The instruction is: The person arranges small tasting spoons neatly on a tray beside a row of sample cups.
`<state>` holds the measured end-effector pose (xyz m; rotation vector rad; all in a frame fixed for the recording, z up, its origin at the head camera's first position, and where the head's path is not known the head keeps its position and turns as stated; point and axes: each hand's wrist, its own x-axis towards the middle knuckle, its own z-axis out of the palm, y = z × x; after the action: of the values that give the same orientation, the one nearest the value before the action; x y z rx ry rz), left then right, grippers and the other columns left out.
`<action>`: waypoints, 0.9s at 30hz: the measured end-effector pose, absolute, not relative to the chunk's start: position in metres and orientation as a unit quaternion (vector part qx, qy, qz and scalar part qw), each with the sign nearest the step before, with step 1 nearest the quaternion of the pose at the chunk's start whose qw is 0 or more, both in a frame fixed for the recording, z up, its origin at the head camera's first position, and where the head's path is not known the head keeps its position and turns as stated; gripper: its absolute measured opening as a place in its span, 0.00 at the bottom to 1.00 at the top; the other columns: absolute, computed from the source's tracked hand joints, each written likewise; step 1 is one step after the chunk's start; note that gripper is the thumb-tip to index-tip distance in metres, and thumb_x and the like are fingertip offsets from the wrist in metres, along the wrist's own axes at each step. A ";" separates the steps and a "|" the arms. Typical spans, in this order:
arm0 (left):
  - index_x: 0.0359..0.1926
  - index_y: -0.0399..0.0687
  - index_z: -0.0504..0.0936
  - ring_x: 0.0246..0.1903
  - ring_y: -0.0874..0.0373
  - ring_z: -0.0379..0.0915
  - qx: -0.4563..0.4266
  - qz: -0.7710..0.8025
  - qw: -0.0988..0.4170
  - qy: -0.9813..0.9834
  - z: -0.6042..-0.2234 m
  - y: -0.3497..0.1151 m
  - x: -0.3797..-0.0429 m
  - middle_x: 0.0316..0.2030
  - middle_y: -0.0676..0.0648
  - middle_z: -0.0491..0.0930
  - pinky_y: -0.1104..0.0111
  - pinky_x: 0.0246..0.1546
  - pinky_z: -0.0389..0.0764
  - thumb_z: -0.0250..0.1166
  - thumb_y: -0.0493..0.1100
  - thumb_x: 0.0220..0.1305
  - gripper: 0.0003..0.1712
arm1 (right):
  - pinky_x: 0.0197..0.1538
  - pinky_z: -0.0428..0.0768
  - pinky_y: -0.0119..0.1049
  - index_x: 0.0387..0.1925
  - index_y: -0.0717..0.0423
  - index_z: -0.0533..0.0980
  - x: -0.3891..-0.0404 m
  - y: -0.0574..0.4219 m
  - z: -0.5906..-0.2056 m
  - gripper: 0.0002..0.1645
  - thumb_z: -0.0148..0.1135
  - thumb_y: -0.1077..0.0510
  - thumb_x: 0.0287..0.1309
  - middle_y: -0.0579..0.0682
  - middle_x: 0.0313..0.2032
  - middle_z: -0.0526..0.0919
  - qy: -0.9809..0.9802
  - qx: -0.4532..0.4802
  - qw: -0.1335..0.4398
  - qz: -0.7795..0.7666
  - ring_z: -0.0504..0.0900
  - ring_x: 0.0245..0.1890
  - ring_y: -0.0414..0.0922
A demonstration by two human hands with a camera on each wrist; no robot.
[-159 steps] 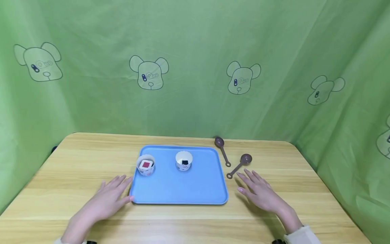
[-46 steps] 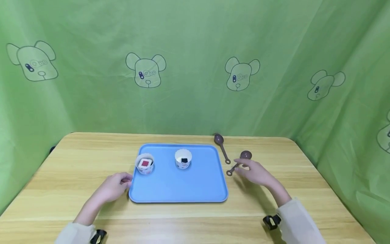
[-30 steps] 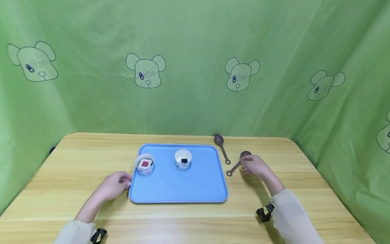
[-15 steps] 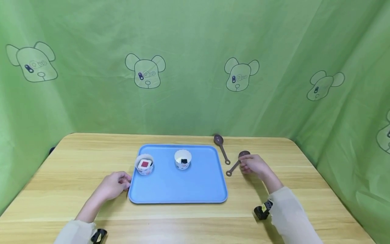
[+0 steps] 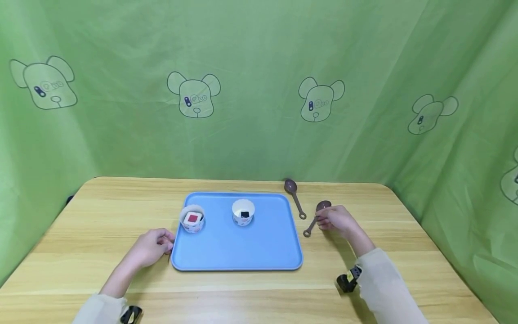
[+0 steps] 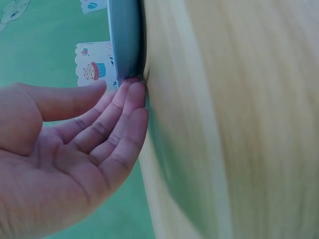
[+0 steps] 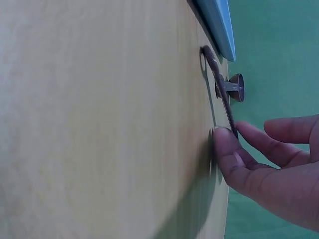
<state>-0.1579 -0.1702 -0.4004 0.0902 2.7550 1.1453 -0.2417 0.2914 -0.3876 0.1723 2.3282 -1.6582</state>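
Observation:
In the head view, a brown measuring spoon lies right of the blue tray. My right hand pinches its handle near the bowl between thumb and fingers. The right wrist view shows the handle slanting up slightly off the table from those fingertips. My left hand is at the tray's left edge. Seen from the left wrist, its loosely bent fingers touch the tray's outer edge, with the thumb held apart above.
Two paper cupcake cups stand on the tray: a left cup with a white-and-red block inside, and a middle cup with a black-and-white piece. A second brown measuring spoon lies behind the pinched one. A green curtain hangs behind the wooden table.
Both hands were spread flat earlier. The left went to the tray's edge and stayed; the right reached forward and took hold of the measuring spoon, whose handle end has just shifted slightly towards me.

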 end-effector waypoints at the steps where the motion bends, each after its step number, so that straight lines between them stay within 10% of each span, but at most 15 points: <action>1: 0.38 0.34 0.77 0.29 0.56 0.74 0.030 0.386 0.078 0.919 -0.401 -0.170 -0.158 0.26 0.49 0.78 0.60 0.34 0.73 0.58 0.30 0.56 0.08 | 0.42 0.78 0.37 0.52 0.85 0.61 -0.242 0.291 -0.388 0.21 0.40 0.69 0.62 0.60 0.35 0.76 0.803 0.061 0.137 -0.577 0.76 0.31 0.44; 27: 0.35 0.33 0.79 0.33 0.55 0.74 0.028 0.411 0.083 0.907 -0.401 -0.171 -0.155 0.29 0.47 0.79 0.58 0.37 0.74 0.55 0.30 0.59 0.07 | 0.43 0.78 0.37 0.49 0.86 0.62 -0.244 0.291 -0.366 0.20 0.45 0.70 0.59 0.61 0.33 0.78 0.787 0.027 0.131 -0.602 0.78 0.31 0.45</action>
<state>-0.1550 -0.1709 -0.4010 0.0835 2.7089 1.2287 -0.2437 0.2910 -0.3661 0.0786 2.2855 -1.7471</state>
